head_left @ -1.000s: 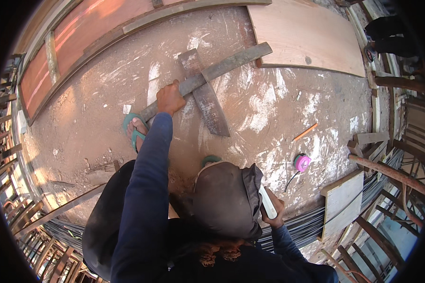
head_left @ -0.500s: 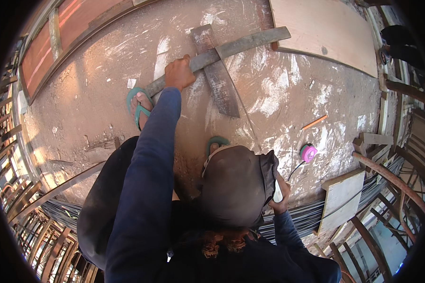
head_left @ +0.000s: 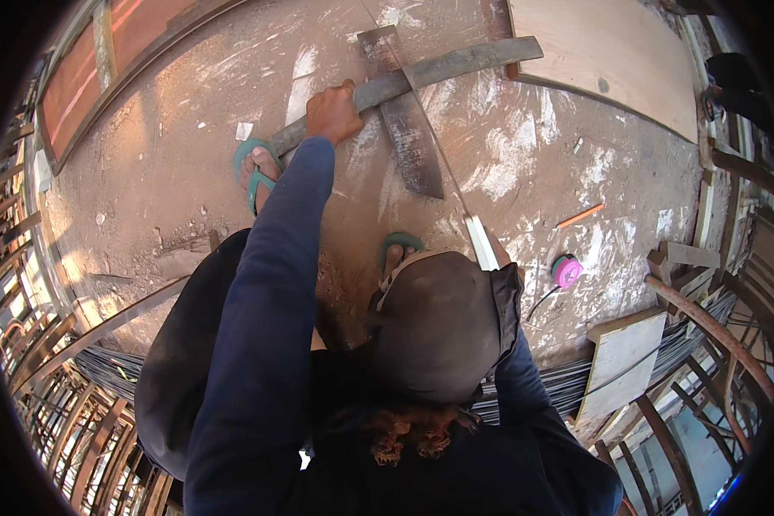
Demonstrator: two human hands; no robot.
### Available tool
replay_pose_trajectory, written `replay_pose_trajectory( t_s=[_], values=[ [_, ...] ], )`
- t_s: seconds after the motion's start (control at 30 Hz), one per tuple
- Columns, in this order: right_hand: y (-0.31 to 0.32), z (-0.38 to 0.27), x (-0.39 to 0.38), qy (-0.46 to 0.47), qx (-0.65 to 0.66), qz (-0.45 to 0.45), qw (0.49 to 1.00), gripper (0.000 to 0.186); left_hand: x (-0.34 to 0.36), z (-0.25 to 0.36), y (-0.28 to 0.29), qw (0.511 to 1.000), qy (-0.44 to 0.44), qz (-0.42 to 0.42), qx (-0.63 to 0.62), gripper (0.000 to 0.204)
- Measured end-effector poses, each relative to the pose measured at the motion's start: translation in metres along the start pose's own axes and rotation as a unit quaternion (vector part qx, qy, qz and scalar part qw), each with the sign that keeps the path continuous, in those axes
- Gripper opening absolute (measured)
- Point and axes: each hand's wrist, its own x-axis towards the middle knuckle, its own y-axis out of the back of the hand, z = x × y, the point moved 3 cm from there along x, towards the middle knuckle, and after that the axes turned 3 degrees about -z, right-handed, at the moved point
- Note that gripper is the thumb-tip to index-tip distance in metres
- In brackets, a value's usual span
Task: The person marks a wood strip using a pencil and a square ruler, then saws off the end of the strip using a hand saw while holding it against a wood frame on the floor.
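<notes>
A long wooden plank (head_left: 439, 76) lies slanted across a shorter dark board (head_left: 408, 142) on the ground. My left hand (head_left: 334, 112) is closed round the plank, left of where the two cross. Beside the plank's near end is my left foot in a green flip-flop (head_left: 254, 176). A handsaw (head_left: 443, 159), its thin blade seen edge-on, crosses the plank just right of my left hand. Its white handle (head_left: 482, 242) is gripped by my right hand (head_left: 502, 249), partly hidden by a dark cap (head_left: 443, 327).
An orange pencil-like stick (head_left: 581, 216) and a pink round object (head_left: 567, 272) with a dark cord lie to the right. A plywood sheet (head_left: 611, 64) covers the far right. Bundled metal rods (head_left: 568, 383) and wooden bars run along the near side.
My right hand has pushed the saw forward and away from me, so its blade reaches farther past the plank. My left hand keeps its hold on the plank.
</notes>
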Motion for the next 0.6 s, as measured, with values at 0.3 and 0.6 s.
replay_pose_trajectory(
  t_s=[0.3,0.6],
  values=[
    [0.041,0.024,-0.091,-0.002,-0.037,-0.026,0.999,0.055,0.004,0.011,-0.003,1.000,-0.012,0.008,0.007,0.040],
    [0.013,0.048,-0.023,-0.016,0.001,-0.044,0.999,0.065,0.004,0.003,-0.003,1.000,-0.005,-0.019,-0.009,0.042]
  ],
)
